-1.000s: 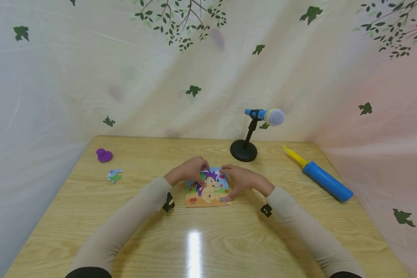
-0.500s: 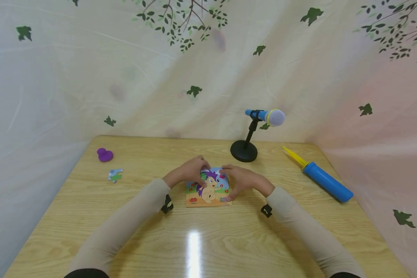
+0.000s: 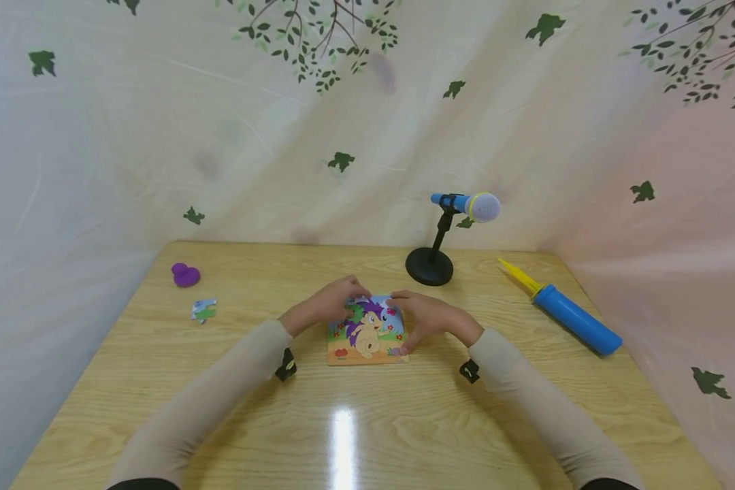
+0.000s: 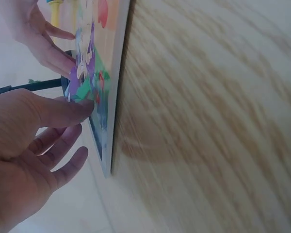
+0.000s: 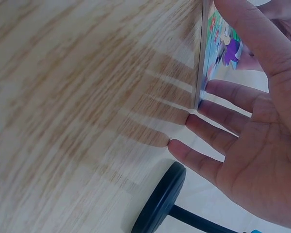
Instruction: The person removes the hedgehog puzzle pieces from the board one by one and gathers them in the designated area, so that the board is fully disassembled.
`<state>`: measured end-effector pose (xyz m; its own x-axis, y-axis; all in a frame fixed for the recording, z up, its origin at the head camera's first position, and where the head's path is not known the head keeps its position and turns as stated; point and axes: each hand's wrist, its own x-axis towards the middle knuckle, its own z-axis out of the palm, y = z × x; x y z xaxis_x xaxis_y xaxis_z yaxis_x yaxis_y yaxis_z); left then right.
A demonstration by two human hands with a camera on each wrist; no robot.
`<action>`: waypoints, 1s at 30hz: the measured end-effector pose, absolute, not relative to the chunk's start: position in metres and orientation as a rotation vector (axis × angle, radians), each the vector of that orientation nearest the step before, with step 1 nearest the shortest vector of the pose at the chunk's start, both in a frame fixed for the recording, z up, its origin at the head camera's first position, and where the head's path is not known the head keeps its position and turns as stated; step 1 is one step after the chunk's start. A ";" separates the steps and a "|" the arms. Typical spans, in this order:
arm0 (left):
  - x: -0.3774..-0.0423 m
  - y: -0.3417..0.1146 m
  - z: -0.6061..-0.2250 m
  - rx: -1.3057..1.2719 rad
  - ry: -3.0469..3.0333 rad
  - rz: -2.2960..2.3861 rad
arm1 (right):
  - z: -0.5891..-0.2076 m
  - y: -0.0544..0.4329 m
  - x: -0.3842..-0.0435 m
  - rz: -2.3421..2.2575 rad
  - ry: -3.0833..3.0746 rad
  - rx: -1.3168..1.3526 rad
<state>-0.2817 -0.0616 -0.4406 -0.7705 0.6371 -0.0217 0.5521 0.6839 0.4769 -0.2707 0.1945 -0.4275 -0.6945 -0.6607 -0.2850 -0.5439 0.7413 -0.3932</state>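
A jigsaw puzzle (image 3: 367, 359) with a purple-haired cartoon hedgehog lies flat on the wooden table. Over its upper left part, my left hand (image 3: 331, 303) pinches a green-and-purple puzzle piece (image 4: 81, 90) between thumb and fingers. In the right wrist view the purple side of that piece (image 5: 231, 52) stands up, tilted above the picture. My right hand (image 3: 430, 317) spans the puzzle's right side, thumb on the lower right corner. Its spread, nearly straight fingers (image 5: 223, 97) reach along the board's edge, some with tips down at the table.
A loose puzzle piece (image 3: 204, 311) and a purple rounded toy (image 3: 186, 275) lie at the left. Behind the puzzle stands a blue toy microphone (image 3: 482, 207) on a black stand (image 3: 429, 266). A blue-and-yellow hand pump (image 3: 578, 320) lies at the right. Patterned cloth (image 3: 269, 177) hangs behind the table.
My left hand has drawn slightly back to the left, its thumb off the hedgehog's face, and the green-and-purple piece now shows in its fingers. The right hand stays in place.
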 end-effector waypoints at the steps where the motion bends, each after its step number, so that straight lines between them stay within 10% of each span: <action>1: -0.282 -0.062 -0.441 0.980 2.716 0.665 | -0.427 0.194 -0.271 -0.394 2.530 -0.921; 30: -0.277 -0.071 -0.458 1.265 2.899 0.803 | -0.430 0.193 -0.272 -0.387 2.539 -0.924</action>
